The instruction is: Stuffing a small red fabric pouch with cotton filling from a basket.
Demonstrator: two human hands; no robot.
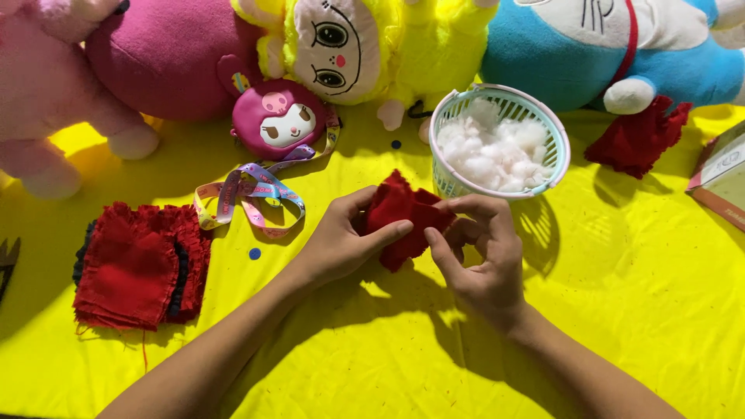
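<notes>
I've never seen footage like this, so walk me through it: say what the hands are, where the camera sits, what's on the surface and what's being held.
There is no machine here: these are one person's two bare hands, filmed by a camera worn on the head and looking down. The left hand and right hand together hold a small red fabric piece above a yellow cloth. Just behind it stands a pale green basket of white stuffing. To the left lies a stack of red fabric pieces, and another red piece lies at right. A colourful lanyard with a round pink pouch lies nearby. Plush toys in pink, yellow and blue line the back.
</notes>
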